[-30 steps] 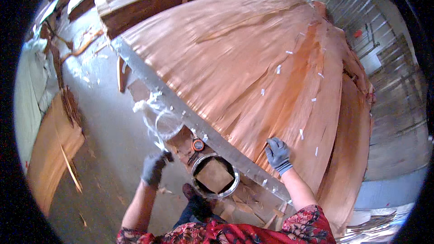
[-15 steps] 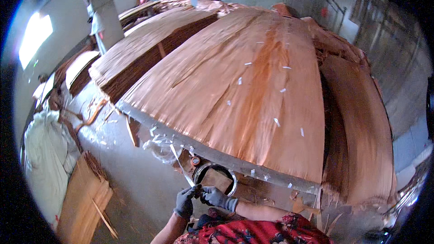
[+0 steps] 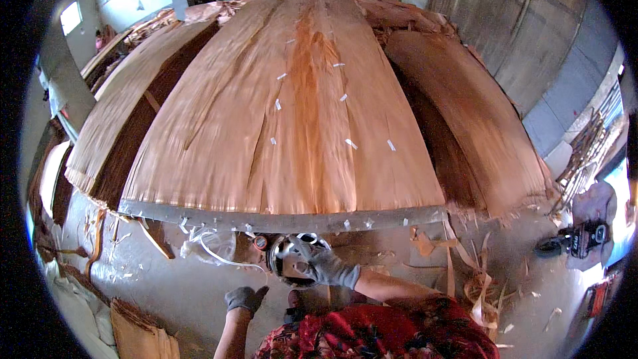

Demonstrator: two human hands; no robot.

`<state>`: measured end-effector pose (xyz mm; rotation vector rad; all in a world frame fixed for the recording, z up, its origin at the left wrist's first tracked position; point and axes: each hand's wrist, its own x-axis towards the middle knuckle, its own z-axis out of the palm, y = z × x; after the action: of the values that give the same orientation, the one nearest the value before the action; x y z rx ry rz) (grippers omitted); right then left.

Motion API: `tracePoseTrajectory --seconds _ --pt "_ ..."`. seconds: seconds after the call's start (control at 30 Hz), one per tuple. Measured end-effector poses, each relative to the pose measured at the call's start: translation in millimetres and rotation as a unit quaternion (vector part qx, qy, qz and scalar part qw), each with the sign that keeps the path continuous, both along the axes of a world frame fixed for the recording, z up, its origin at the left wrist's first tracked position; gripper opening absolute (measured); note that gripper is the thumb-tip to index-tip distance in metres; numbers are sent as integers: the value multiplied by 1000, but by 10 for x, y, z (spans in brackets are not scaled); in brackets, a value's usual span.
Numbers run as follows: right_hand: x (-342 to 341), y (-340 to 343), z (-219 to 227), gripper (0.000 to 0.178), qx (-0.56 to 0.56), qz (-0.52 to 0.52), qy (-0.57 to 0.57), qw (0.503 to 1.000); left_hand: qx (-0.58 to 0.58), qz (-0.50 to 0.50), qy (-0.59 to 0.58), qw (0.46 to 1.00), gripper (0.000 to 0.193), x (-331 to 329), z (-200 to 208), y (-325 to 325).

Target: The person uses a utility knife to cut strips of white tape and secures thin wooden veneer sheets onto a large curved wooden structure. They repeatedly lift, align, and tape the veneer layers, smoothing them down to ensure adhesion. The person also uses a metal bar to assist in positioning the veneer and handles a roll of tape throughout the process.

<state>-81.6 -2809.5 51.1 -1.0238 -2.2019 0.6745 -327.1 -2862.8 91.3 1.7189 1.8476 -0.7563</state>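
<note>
In a grey glove, my right hand (image 3: 327, 266) reaches over a round metal-rimmed container (image 3: 290, 281), its fingers spread across the opening. My left hand (image 3: 244, 299), gloved alike, is lower and to the left, its fingers curled and the thumb side pointing toward the container. Anything inside those fingers is hidden. A narrow white strip (image 3: 222, 258) runs from clear crumpled plastic (image 3: 203, 246) to near the container's left side, apart from my left hand. Beside the container sits a small round orange-rimmed object (image 3: 260, 242). Ahead lies a large stack of reddish wood veneer (image 3: 219, 126), with small white tape pieces (image 3: 351, 143) on top.
More veneer stacks stand left (image 3: 136, 80) and right (image 3: 458, 106). A grey beam (image 3: 299, 221) runs along the near edge of the main stack. Wood scraps (image 3: 485, 292) litter the floor at right, near a dark wheeled machine (image 3: 585, 239). White sacking (image 3: 73, 299) lies at lower left.
My view has swung right. My hands were together on the white strip; now they are apart, the right over the container and the left lower down, with the strip hanging loose.
</note>
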Motion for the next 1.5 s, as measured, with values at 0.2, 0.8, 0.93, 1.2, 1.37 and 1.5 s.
tracePoseTrajectory --seconds 0.2,0.8,0.93,1.2,1.37,1.5 --pt "-621 -323 162 50 -126 75 150 978 -34 345 -668 659 32 -14 -1 282" --pt "914 -167 285 52 -33 -370 -438 819 -92 84 -425 897 20 9 -1372 659" --pt "64 -364 -22 62 -230 -145 -367 890 44 -206 -256 944 22 261 -1612 758" --pt "-491 -394 -1376 84 -135 -106 -268 948 7 -16 -149 989 35 504 -1470 831" --pt "-452 -280 -974 89 -155 -75 -349 921 53 -67 -46 995 28 -1115 -1209 461" --pt "-407 -310 -1083 88 -110 -81 -340 931 -28 55 205 977 31 -2657 -436 -120"
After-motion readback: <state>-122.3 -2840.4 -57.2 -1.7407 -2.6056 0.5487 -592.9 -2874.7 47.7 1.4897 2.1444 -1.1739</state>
